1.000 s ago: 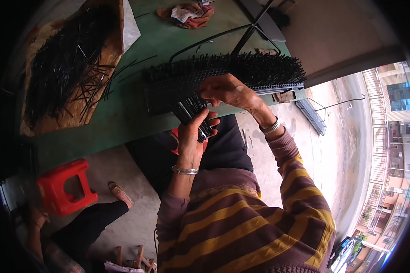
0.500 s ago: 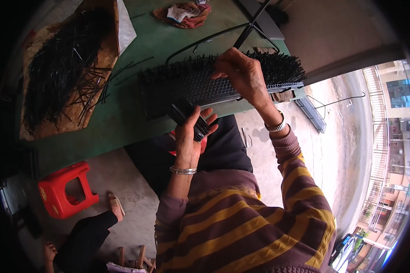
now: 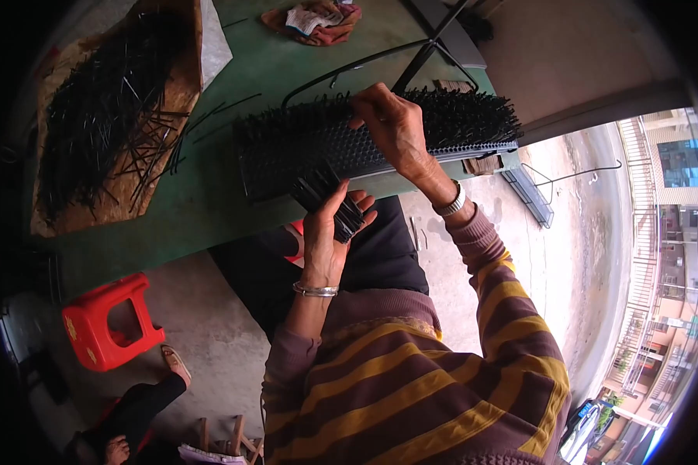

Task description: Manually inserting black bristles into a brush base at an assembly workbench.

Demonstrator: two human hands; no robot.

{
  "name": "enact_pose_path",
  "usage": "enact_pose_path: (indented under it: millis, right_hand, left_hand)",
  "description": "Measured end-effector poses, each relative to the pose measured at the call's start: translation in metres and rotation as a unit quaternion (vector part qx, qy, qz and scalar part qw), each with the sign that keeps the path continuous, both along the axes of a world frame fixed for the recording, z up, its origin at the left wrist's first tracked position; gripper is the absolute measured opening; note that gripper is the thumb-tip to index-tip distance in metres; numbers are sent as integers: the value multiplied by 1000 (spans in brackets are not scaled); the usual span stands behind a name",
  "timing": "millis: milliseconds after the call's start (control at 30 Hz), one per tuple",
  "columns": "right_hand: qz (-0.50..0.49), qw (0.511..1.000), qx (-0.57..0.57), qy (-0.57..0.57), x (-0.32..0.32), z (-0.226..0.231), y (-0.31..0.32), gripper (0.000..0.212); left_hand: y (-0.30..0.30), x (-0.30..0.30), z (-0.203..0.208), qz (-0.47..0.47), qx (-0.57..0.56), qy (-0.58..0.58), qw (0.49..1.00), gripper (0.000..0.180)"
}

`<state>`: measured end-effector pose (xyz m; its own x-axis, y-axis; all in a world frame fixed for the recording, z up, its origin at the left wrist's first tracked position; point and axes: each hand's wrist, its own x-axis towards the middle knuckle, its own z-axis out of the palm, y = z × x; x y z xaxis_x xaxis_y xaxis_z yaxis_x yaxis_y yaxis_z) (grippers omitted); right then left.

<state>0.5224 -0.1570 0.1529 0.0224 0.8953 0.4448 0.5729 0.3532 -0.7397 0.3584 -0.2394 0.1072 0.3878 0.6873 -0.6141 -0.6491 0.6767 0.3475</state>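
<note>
In my left hand rests a bundle of short black strips, the thumb pressed over it. This hand is just in front of a long black panel full of small holes. A dense row of black strips stands up along the panel's far side. My right hand is above the middle of the panel, beside that row, its fingers bent and pinched together. Whatever lies between those fingertips is too small or hidden to tell. The panel lies on a green table.
Many loose black strips lie on a brown sheet at the table's left. Bent black rods rise behind the panel; a reddish cloth lies farther back. A red stool and another person's leg are at lower left.
My right hand has moved left along the panel, its fingertips staying near the standing strips. My left hand has shifted slightly right with its bundle. The other person's foot has moved left.
</note>
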Motion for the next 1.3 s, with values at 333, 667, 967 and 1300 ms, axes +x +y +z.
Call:
enact_pose_path:
  millis: [333,667,967,1300]
  right_hand:
    - [50,997,-4,-59,8,4,8,4]
    - [117,991,-30,-50,12,9,25,7]
    - [77,997,-5,-27,2,2,16,8]
    - [45,983,42,-170,8,-12,20,9]
  left_hand:
    - [-1,-1,2,-9,13,42,999,17]
    - [-1,-3,-12,8,29,-12,999,20]
    - [-1,-4,0,11,58,20,998,19]
    - [-2,-3,5,4,64,20,998,17]
